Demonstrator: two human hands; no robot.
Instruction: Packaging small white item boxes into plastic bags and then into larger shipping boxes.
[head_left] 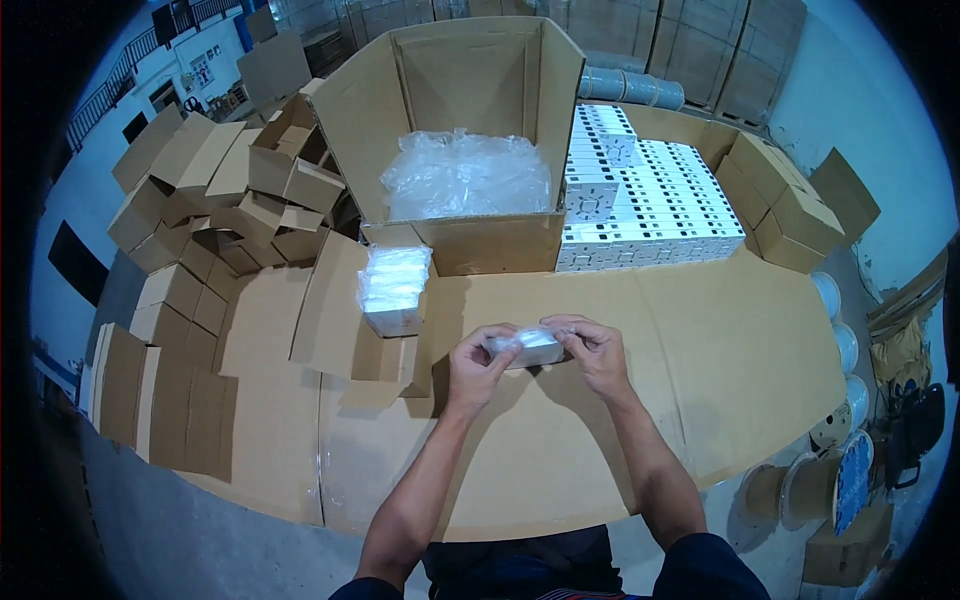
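head view: your left hand [478, 368] and right hand [592, 350] both pinch a small plastic-wrapped white box [528, 346], fingers closed on its ends. it hangs above the cardboard-covered table [700, 380], near a stack of wrapped boxes [393, 288].

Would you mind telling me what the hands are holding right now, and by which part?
Both hands hold one small white box in a clear plastic bag above the cardboard: the left hand grips its left end, the right hand its right end.
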